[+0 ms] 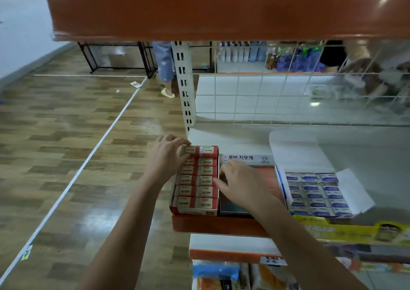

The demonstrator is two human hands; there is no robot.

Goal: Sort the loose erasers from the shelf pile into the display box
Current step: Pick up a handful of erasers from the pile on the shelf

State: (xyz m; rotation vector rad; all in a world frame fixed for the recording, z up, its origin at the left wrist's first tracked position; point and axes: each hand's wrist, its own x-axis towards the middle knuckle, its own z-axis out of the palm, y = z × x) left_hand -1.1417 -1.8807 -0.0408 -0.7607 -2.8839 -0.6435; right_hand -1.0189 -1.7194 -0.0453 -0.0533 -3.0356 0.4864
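Note:
A red display box [177,210] at the shelf's left end holds two columns of red-and-cream erasers [205,191]. My left hand [167,154] pinches the top-left eraser [188,150] at the box's far corner. My right hand [239,181] lies over a second box [273,179] with a grey Korean-lettered flap, its fingertips touching the right wall of the red box. What is under the right palm is hidden.
A white box of blue-labelled erasers [317,192] stands open to the right. The shelf [221,225] has an orange front lip, a white upright post [185,85] and a wire grid behind. An orange shelf hangs overhead. A person's legs [165,68] stand in the aisle.

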